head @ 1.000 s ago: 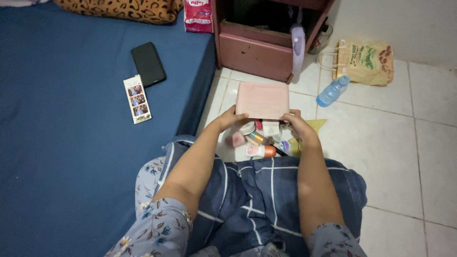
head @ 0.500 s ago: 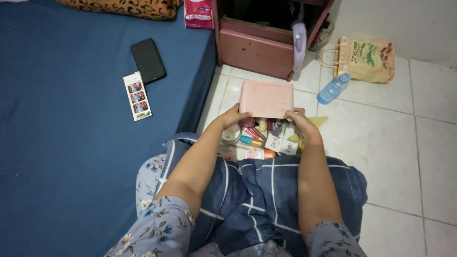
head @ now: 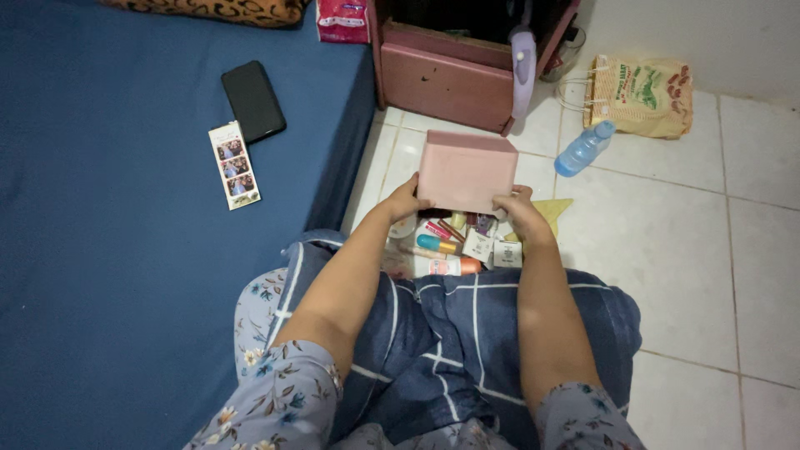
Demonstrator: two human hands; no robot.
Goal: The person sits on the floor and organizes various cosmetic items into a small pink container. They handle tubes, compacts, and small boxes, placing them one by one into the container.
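Both hands grip one pink box (head: 465, 171) held above the floor tiles (head: 667, 242): the left hand (head: 406, 200) is clamped on its lower left corner, the right hand (head: 518, 210) on its lower right. Beneath it lies a pile of small cosmetics (head: 446, 242), including an orange-capped tube. One clear blue bottle (head: 583, 148) lies beside a printed yellow bag (head: 640, 95). One black phone (head: 252, 100) and one photo strip (head: 233, 164) lie on the blue bed (head: 125, 250). Since half a second ago the box has tipped, showing its upper side.

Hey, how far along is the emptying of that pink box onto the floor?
Done: a heap of small cosmetics already lies on the tiled floor under the pink box. In hand: the left hand and right hand hold the box by its sides, tipped above the heap. Left: whether anything remains inside is hidden; the heap lies loose and unsorted.
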